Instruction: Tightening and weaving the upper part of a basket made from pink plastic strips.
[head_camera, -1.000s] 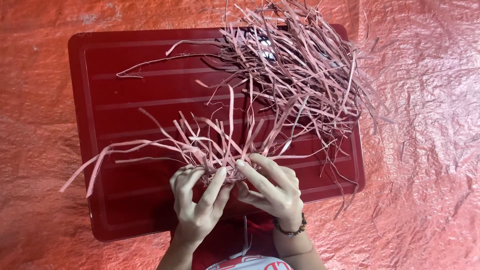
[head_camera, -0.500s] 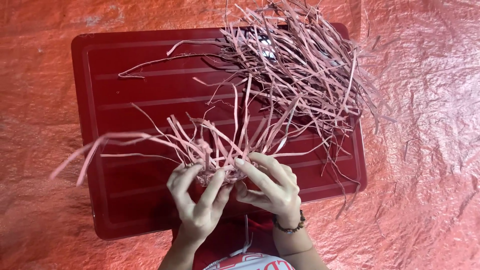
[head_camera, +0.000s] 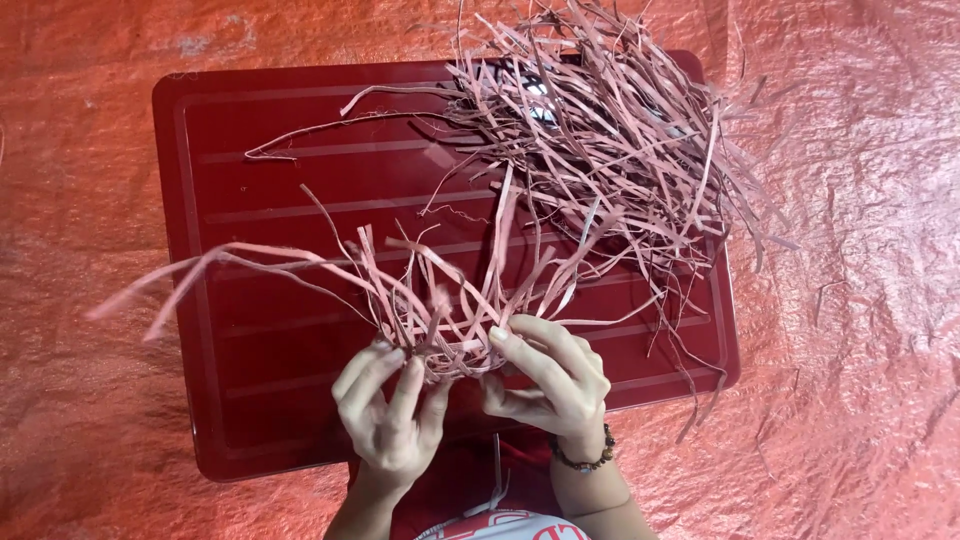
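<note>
Pink strips (head_camera: 420, 300) in both hands' probable grip

This looks like a simple handcraft workplace on the floor, of a home or a small workshop; which one cannot be told. A crinkled orange-red plastic sheet (head_camera: 860, 300) covers the ground to every edge of the view. At the centre lies a dark red ribbed plastic board (head_camera: 260, 180) serving as a low work surface. A loose heap of thin pinkish strips (head_camera: 620, 140) lies at its one o'clock corner, stock material for weaving or plaiting by hand.
</note>
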